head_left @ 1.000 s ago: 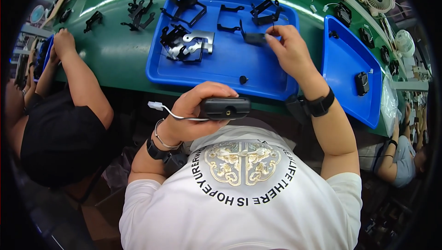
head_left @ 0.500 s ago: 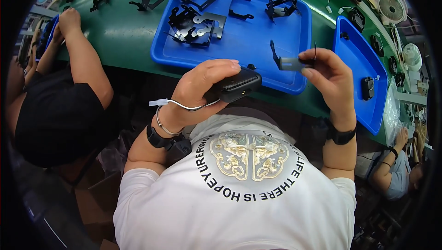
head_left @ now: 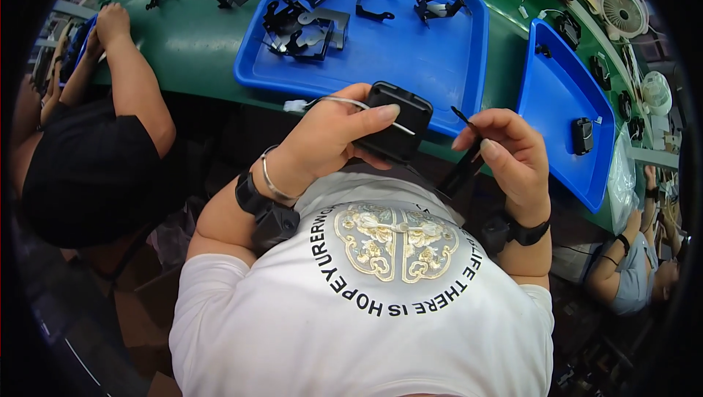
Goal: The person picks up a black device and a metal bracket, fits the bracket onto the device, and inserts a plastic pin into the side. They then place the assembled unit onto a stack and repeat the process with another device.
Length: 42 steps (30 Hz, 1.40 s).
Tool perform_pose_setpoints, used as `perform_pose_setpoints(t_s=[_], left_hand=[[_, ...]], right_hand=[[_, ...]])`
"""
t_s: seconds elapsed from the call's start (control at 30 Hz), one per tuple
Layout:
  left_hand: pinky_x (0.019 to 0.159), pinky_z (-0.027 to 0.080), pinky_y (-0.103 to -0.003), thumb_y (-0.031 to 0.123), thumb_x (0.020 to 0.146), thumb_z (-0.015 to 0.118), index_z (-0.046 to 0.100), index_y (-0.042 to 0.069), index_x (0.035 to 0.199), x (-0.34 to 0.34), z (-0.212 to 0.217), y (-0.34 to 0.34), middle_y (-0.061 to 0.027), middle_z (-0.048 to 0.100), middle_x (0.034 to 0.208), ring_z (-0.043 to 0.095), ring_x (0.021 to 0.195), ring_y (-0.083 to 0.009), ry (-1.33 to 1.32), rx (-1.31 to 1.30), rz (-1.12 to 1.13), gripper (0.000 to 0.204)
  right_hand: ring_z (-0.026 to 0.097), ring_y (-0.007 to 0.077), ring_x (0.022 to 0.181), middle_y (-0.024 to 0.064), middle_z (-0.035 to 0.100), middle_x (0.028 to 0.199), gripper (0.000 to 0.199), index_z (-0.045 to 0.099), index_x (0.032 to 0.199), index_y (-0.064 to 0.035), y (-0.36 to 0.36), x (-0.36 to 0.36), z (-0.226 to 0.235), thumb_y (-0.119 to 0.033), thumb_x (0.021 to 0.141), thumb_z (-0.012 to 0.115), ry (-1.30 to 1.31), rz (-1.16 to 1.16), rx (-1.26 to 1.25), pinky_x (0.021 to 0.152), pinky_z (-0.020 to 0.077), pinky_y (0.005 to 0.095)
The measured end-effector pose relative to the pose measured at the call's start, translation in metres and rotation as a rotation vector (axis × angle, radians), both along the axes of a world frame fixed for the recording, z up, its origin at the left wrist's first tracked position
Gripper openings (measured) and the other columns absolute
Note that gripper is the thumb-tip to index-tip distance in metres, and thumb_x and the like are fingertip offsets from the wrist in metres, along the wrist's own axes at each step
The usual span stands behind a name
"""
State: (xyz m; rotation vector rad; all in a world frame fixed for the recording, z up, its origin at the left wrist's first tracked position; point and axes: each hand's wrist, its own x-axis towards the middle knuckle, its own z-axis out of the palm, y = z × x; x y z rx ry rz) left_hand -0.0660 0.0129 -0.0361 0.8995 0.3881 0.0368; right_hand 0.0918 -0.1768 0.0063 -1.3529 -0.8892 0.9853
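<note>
Box (head_left: 414,108) gripped in my left hand (head_left: 338,132), bracket (head_left: 463,170) pinched in my right hand (head_left: 516,159) at four o'clock; matching them likely needs turning.

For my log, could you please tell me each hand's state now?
Left hand: closed on a black box-shaped device with white cable.
Right hand: closed, pinching a bent black bracket.

So the left hand (head_left: 329,130), mid-frame, has a black box (head_left: 399,122), with its white cable (head_left: 344,99) running back over the hand. Just right of that, the right hand (head_left: 512,152) pinches a dark bracket (head_left: 461,166), tilted. Top middle's a blue tray (head_left: 410,53), black brackets (head_left: 296,27) heaped on its left. Smaller tray (head_left: 560,93) at right, another box (head_left: 582,136) inside. Fan (head_left: 621,11) upper right.
</note>
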Motion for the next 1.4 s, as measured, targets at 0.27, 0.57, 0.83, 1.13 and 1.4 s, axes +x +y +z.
perform_pose_setpoints(t_s=[0.27,0.57,0.83,1.13,1.4], left_hand=[[0.052,0.056,-0.027,0.03,0.085,0.061,0.048,0.0,0.109,0.004,0.0,-0.004,-0.0106,0.061,0.091,0.064,0.076,-0.0167,0.05,-0.01,-0.042,0.04],[0.056,0.054,-0.024,0.027,0.083,0.064,0.048,0.0,0.111,0.002,0.003,-0.011,-0.0075,0.06,0.091,0.062,0.078,-0.0129,0.01,0.239,-0.02,0.042],[0.079,0.048,-0.025,0.017,0.08,0.068,0.041,0.0,0.119,0.008,-0.007,-0.018,-0.0084,0.056,0.103,0.056,0.094,-0.0135,-0.205,0.178,0.238,0.051],[0.082,0.049,-0.027,0.004,0.077,0.067,0.028,0.006,0.126,0.016,0.001,-0.029,-0.0112,0.05,0.112,0.055,0.098,-0.0157,-0.386,0.347,0.368,0.063],[0.074,0.055,-0.033,0.001,0.078,0.064,0.03,0.007,0.124,0.005,0.0,-0.017,-0.0112,0.051,0.112,0.057,0.096,-0.0197,-0.263,0.265,0.438,0.058]], right_hand=[[0.059,0.0108,0.074,0.0094,0.062,0.085,0.022,0.052,0.102,0.0023,0.013,-0.004,-0.012,-0.015,0.088,0.052,0.108,-0.036,-0.061,0.054,0.0446,0.0187],[0.059,0.0106,0.072,0.0088,0.062,0.083,0.018,0.056,0.098,0.0002,0.019,-0.009,-0.01,-0.011,0.085,0.059,0.011,-0.067,-0.085,0.055,0.0478,0.0198],[0.06,0.0124,0.071,0.0095,0.062,0.083,0.017,0.054,0.095,-0.0011,0.028,-0.003,-0.02,-0.011,0.083,0.062,0.227,-0.123,-0.036,0.057,0.0509,0.0224],[0.062,0.0143,0.068,0.0085,0.06,0.082,0.018,0.049,0.09,-0.0045,0.044,-0.009,-0.027,-0.014,0.083,0.063,0.54,-0.093,-0.01,0.057,0.0523,0.0238],[0.061,0.0124,0.07,0.0064,0.058,0.082,0.016,0.049,0.088,-0.0029,0.051,-0.01,-0.01,-0.014,0.085,0.061,0.316,-0.017,-0.071,0.058,0.0513,0.0234]])
